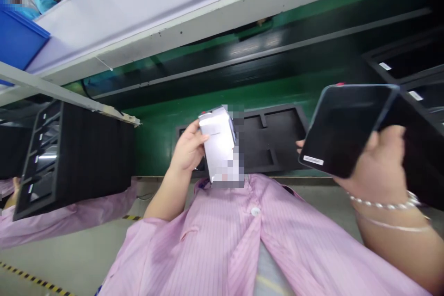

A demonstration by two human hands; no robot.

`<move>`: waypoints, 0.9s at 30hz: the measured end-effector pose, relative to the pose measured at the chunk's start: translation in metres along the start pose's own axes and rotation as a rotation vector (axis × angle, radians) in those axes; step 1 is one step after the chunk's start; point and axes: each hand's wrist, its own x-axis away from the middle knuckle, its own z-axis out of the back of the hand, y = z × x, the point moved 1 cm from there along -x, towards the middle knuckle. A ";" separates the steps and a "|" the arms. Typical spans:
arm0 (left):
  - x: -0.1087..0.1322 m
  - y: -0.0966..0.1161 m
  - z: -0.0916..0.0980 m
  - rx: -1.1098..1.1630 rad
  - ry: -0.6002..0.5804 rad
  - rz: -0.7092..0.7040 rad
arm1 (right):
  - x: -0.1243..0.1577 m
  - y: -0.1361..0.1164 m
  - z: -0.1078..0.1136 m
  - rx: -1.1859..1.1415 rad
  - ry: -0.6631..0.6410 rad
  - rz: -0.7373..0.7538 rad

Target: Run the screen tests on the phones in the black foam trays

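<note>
My left hand [188, 148] is closed on the left edge of a flat silver tablet [217, 141], thumb on its face. A pixelated patch hides the right part of this tablet. My right hand [381, 157] grips a tablet [347, 125] with dark glass from beneath, its fingers partly hidden behind it. This one is tilted, with a white label at its lower left corner and a red tab on its top edge. Below and between my hands lies a black compartment tray [256, 162], partly covered by the silver tablet and the pixelated patch.
Black trays with labelled dark panels are stacked at left [97, 148] and right [412, 129]. The green bench [152, 148] runs across, under a pale shelf [156, 0] with a blue bin [21, 37]. Another person's pink sleeve [69, 219] shows at left.
</note>
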 end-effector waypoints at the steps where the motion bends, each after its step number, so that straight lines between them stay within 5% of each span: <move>1: -0.004 -0.013 -0.001 -0.012 -0.003 0.077 | -0.007 0.007 0.004 -0.018 -0.026 -0.084; 5: 0.001 -0.048 -0.007 -0.021 -0.011 0.275 | -0.032 0.036 0.025 -0.020 -0.138 -0.339; 11: 0.035 -0.055 -0.010 -0.001 -0.140 0.358 | -0.049 0.051 0.046 0.099 -0.128 -0.463; 22: 0.064 -0.060 0.022 -0.127 -0.470 0.460 | -0.048 0.049 0.040 0.321 -0.151 -0.431; 27: 0.064 -0.059 0.023 -0.149 -0.413 0.449 | -0.046 0.050 0.038 0.357 -0.111 -0.427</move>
